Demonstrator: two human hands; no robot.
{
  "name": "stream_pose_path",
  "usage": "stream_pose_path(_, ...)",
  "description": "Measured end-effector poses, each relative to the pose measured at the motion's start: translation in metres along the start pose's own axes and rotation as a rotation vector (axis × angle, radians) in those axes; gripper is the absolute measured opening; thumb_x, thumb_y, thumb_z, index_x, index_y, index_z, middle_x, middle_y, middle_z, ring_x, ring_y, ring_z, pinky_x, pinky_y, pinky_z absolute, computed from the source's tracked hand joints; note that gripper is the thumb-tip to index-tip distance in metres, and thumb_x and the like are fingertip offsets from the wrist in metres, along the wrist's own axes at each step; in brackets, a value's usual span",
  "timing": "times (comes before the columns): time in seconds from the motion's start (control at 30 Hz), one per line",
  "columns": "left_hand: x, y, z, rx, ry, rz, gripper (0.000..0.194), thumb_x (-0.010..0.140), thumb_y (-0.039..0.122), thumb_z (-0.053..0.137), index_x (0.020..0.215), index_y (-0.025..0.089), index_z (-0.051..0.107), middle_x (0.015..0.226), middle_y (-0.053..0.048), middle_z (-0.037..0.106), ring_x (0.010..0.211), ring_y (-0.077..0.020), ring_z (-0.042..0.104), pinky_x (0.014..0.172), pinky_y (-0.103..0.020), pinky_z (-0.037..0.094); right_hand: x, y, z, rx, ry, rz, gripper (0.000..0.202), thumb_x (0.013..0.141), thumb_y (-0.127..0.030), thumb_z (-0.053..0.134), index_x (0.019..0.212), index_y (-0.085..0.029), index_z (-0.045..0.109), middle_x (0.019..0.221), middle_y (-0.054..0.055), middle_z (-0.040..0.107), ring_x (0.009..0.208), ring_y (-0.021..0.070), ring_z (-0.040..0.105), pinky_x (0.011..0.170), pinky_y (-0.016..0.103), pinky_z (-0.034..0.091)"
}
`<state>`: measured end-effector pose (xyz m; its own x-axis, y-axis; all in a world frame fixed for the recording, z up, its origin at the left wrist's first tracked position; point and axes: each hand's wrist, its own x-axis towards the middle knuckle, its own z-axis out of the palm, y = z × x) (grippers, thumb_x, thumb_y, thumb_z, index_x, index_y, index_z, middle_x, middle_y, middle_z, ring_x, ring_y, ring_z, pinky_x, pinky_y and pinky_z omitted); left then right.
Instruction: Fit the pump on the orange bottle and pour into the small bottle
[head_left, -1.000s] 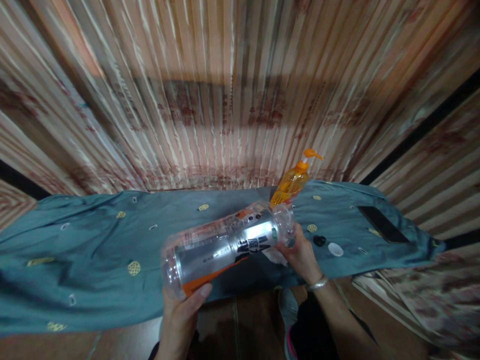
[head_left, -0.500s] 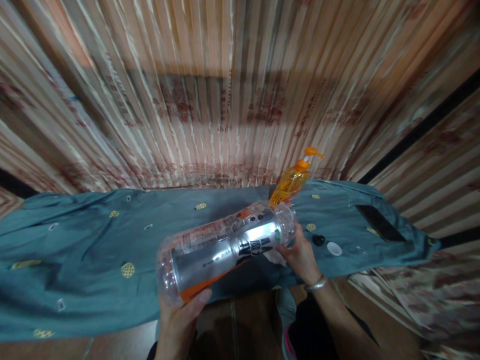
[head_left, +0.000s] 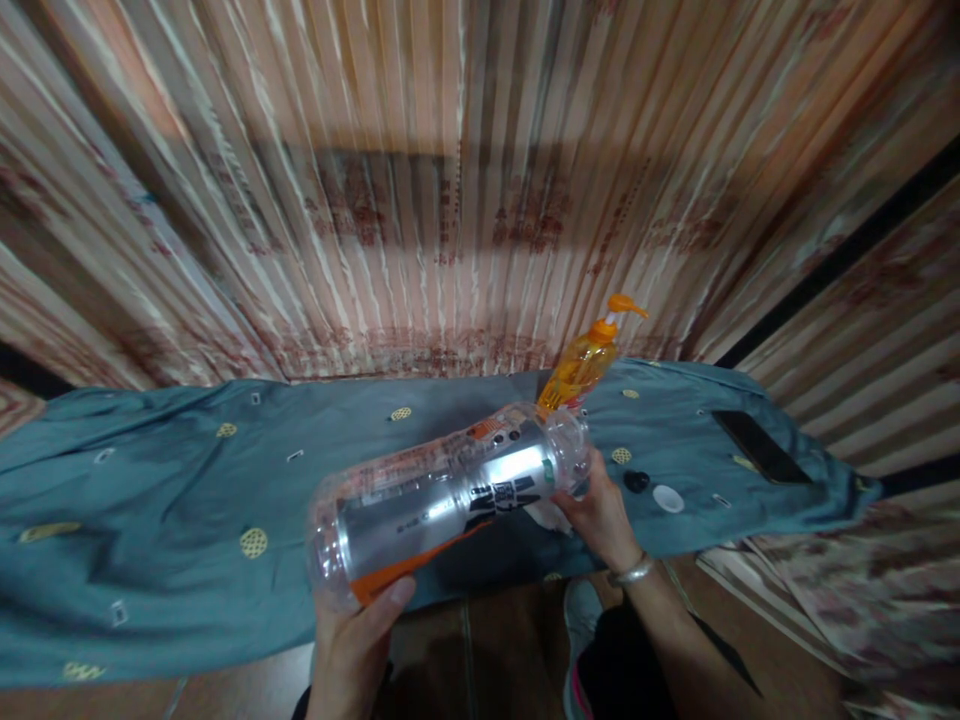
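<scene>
A large clear plastic bottle [head_left: 442, 500] with a silver and orange label lies tilted in the air over the cloth, its left end lower than its right. My left hand [head_left: 356, 630] grips its lower left end, thumb on the orange strip. Around the right end, my right hand [head_left: 596, 510] is closed, and a silver bangle circles that wrist. Behind the right end stands a yellow pump bottle [head_left: 581, 368] with an orange pump head. Something white [head_left: 550, 515], partly hidden, lies beneath the clear bottle by my right hand.
A green-blue patterned cloth [head_left: 187, 500] covers the table. To the right lie a small black object [head_left: 637, 482], a white disc [head_left: 667, 499] and a dark flat phone-like object [head_left: 759, 446]. A pleated curtain [head_left: 420, 250] hangs behind. A shoe [head_left: 581, 615] shows below the table's edge.
The clear bottle has turned slightly about its length and its left end has shifted a little left, along with my left hand. My right hand has barely moved.
</scene>
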<state>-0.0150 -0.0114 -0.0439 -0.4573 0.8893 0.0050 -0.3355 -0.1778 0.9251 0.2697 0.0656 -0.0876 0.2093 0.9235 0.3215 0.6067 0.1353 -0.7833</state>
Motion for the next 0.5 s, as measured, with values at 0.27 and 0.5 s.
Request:
stream_pose_path(0.27,-0.001,0.006,0.006,-0.03,0.069,-0.054,0.091,0.054,0.051,0.103,0.135,0.028,0.068,0.134,-0.007,0.074,0.138,-0.0375,0.064,0.122,-0.051,0.05,-0.002,-0.001,0.0,-0.003,0.003,0.028,0.048,0.08,-0.051,0.07,0.119,-0.028,0.056,0.1,0.009,0.085,0.089,0.0332,0.083,0.072,0.039,0.063)
stream_pose_path(0.5,-0.005,0.015,0.02,-0.068,0.046,-0.037,0.087,0.053,0.049,0.104,0.13,0.028,0.069,0.136,-0.006,0.073,0.138,-0.0351,0.064,0.12,-0.046,0.051,-0.001,-0.001,0.0,-0.007,0.022,0.021,0.046,0.079,-0.051,0.071,0.117,-0.029,0.057,0.098,0.007,0.084,0.087,0.0326,0.082,0.071,0.039,0.062)
